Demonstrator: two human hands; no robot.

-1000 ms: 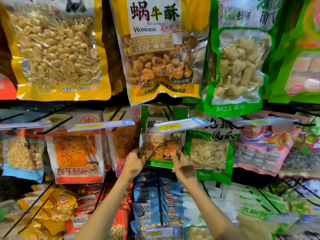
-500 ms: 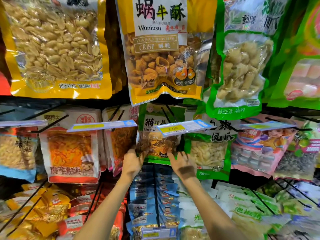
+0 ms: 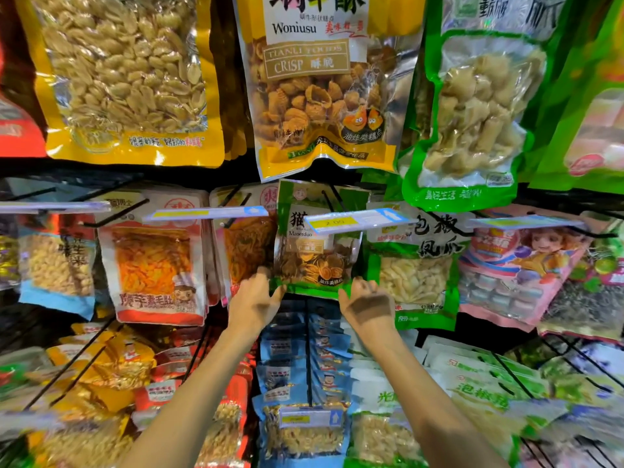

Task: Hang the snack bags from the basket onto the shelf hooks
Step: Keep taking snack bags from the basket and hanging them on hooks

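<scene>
A green snack bag [image 3: 314, 261] with round brown crisps hangs in the middle row, its top behind a black wire hook [image 3: 329, 197] that carries a price tag [image 3: 354, 220]. My left hand [image 3: 258, 298] pinches the bag's bottom left corner, thumb on the front. At the bottom right corner, my right hand [image 3: 368, 304] holds the bag with curled fingers. The basket is out of view.
Large yellow bags [image 3: 324, 89] and green bags [image 3: 472, 106] hang just above. An orange-and-white bag [image 3: 155, 271] hangs to the left and a green chicken-feet bag [image 3: 415, 271] to the right. Blue bags [image 3: 300, 366] and more wire hooks fill the row below my arms.
The green bag now sits further back under the price tag. Both hands have slid down its sides to the bottom corners. The view has shifted slightly upward.
</scene>
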